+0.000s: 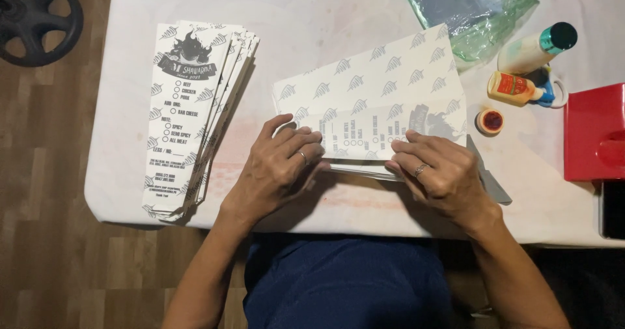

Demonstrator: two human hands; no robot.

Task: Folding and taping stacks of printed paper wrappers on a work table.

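While both hands pressed flat, fingers spread and gripping nothing, the left hand (277, 166) and right hand (443, 172) held down a folded paper sheet (374, 98) at table (364, 218) centre, right of the stack of finished sleeves (195, 114).

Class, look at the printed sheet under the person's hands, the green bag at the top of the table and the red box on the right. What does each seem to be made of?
Printed sheet: thin matte paper; it holds a sharp fold under both hands.
Green bag: thin clear plastic film; see-through, crinkled, glossy.
Red box: probably hard plastic; smooth, even colour, though not certain.
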